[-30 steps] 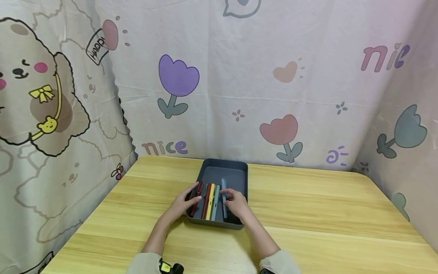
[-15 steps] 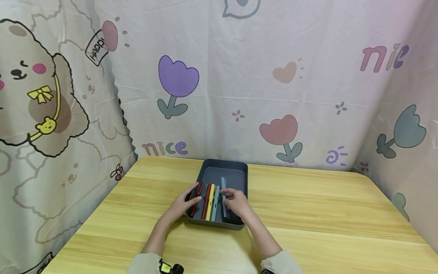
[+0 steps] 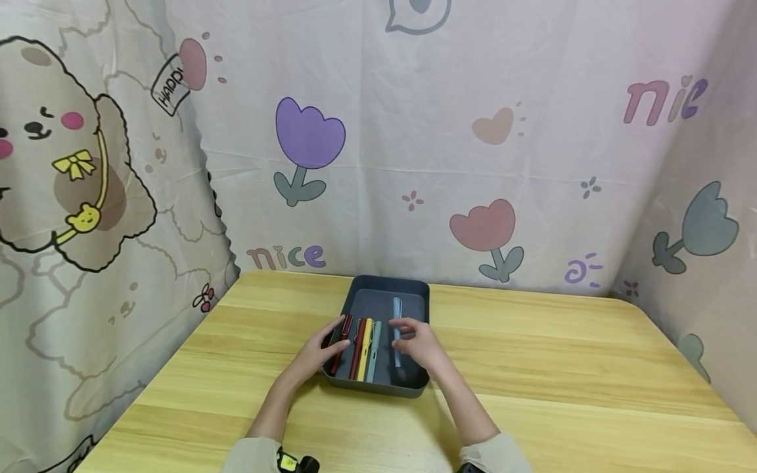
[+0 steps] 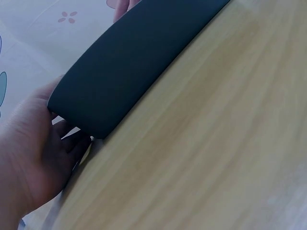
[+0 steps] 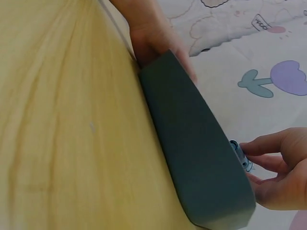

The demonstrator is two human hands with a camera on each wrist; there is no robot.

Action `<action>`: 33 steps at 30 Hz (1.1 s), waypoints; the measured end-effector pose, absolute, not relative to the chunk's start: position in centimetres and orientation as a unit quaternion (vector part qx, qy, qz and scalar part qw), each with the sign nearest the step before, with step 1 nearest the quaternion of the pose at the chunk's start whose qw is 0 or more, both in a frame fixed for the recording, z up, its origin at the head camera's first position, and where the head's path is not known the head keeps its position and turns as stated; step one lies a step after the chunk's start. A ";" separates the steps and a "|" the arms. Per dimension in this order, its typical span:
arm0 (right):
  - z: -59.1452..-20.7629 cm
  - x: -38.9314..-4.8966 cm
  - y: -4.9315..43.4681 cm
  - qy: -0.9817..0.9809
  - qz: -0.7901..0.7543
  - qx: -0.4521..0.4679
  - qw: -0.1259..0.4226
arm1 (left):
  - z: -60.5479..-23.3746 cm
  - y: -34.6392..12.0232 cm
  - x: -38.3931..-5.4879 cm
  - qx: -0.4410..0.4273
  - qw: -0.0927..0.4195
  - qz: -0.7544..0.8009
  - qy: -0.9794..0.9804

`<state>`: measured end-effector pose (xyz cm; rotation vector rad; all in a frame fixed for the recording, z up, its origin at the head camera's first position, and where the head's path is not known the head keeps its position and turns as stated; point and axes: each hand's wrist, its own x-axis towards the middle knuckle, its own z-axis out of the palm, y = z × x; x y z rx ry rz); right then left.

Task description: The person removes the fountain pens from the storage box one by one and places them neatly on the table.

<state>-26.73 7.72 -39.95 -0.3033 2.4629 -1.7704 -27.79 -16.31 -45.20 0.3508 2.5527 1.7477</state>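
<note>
A dark grey tray (image 3: 378,299) on the table holds a row of pens. My left hand (image 3: 313,355) grips its left side, thumb over the rim and other fingers outside the wall (image 4: 110,81). Near that thumb lies a dark red pen (image 3: 338,361). Beside it, side by side, are a second dark red pen (image 3: 357,355), a yellow pen (image 3: 363,355) and a teal pen (image 3: 373,355). With thumb and fingertips my right hand (image 3: 422,345) pinches a light blue pen (image 3: 397,309) in the tray's right half. Its end (image 5: 240,152) shows above the rim in the right wrist view.
The wooden table (image 3: 562,368) spreads around the tray. A printed curtain (image 3: 408,131) hangs behind the table's far edge, with more cloth (image 3: 118,315) at the left.
My right hand has moved the light blue pen to the right and slightly away from me, widening the gap to the teal pen. The left hand stays at the tray's side.
</note>
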 end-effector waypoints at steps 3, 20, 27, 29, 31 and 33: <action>-39.7 -26.5 8.0 0.800 -0.591 -0.094 0.047 | -45.4 -16.4 -27.8 0.113 0.013 0.562 0.820; -38.8 -25.2 10.3 0.809 -0.584 -0.057 0.021 | -42.2 -16.3 -25.5 0.121 0.033 0.567 0.814; -38.8 -24.9 11.5 0.809 -0.586 -0.048 0.009 | -41.5 -16.2 -25.0 0.119 0.035 0.557 0.821; -38.8 -24.8 11.9 0.808 -0.588 -0.044 0.005 | -41.8 -16.2 -25.2 0.120 0.037 0.560 0.819; -38.8 -24.7 12.4 0.809 -0.586 -0.042 0.002 | -42.6 -16.4 -25.8 0.122 0.036 0.565 0.815; -38.9 -24.6 12.8 0.808 -0.587 -0.039 0.000 | -43.5 -16.6 -26.5 0.123 0.034 0.565 0.815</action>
